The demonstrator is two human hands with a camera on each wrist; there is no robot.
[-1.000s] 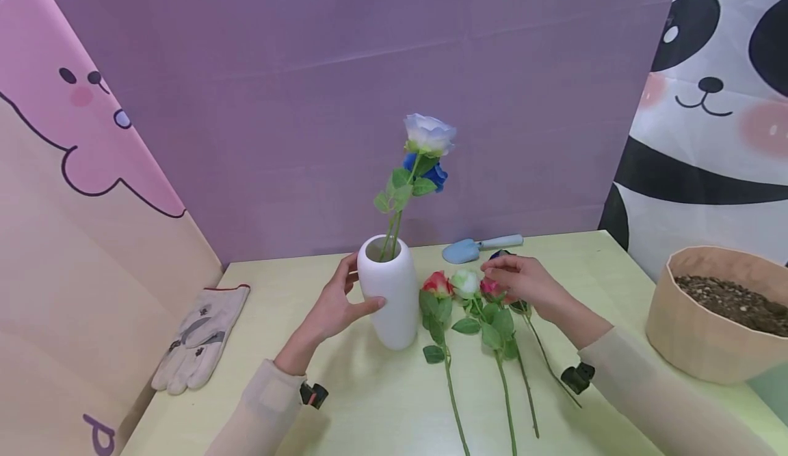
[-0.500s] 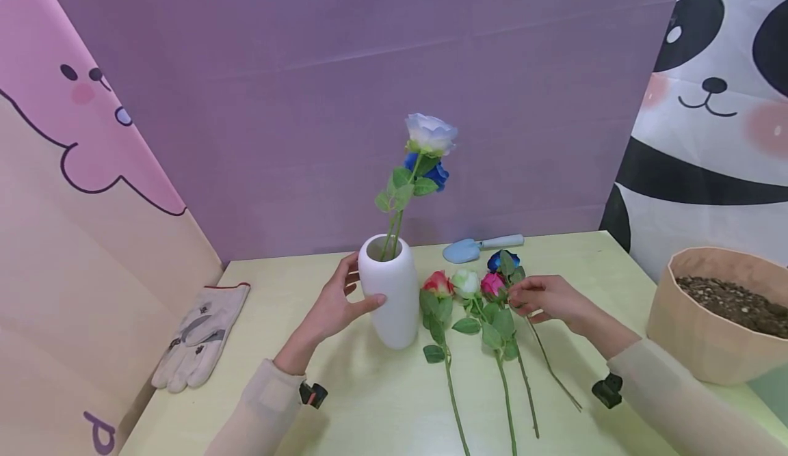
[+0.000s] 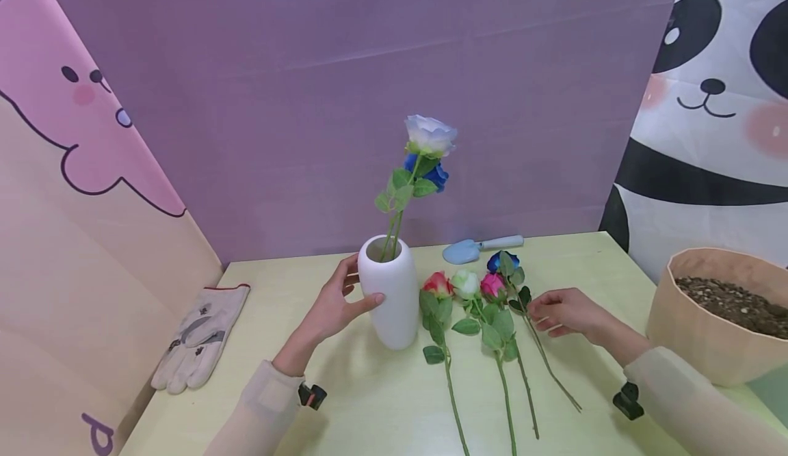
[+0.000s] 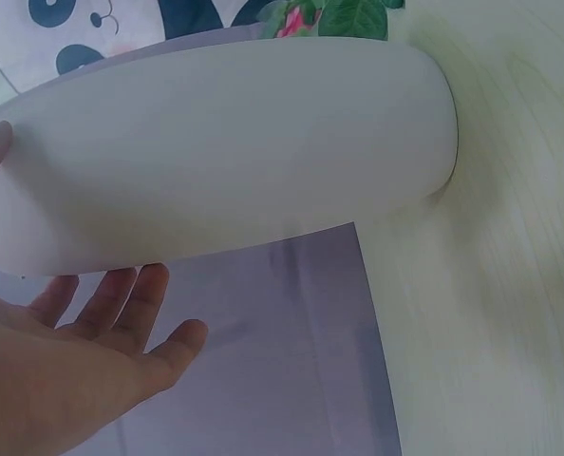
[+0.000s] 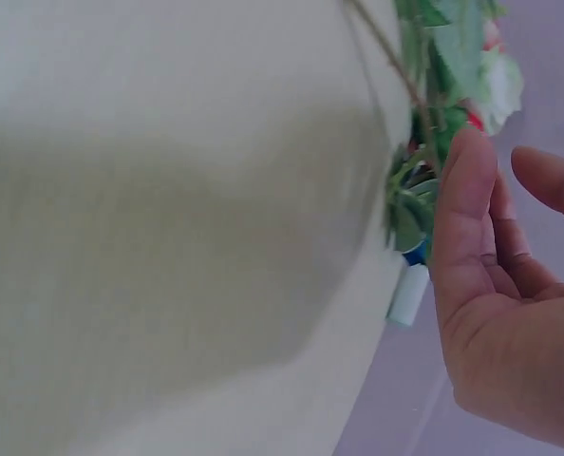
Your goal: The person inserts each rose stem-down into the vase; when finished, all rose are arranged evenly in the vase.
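Observation:
My left hand (image 3: 335, 305) holds the white vase (image 3: 390, 299) by its side, thumb in front and fingers behind; the left wrist view shows the fingertips on the vase wall (image 4: 225, 152). A white rose (image 3: 429, 135) and a blue rose (image 3: 436, 176) stand in it, leaning right. On the table to its right lie a red rose (image 3: 438, 283), a pale green rose (image 3: 466, 283), a pink rose (image 3: 492, 285) and another blue rose (image 3: 500, 262). Beside that blue rose's stem is my right hand (image 3: 572, 314), fingers loosely bent, thumb apart from them in the right wrist view, gripping nothing.
A light blue trowel (image 3: 464, 251) lies at the table's back edge. On the left is a pair of work gloves (image 3: 203, 340). A tan pot (image 3: 708, 333) with dark soil stands at the right. A purple backdrop (image 3: 308, 114) rises behind the table.
My right hand has moved right and toward me, from over the pink and blue rose heads to beside the blue rose's stem. My left hand and the vase have not moved.

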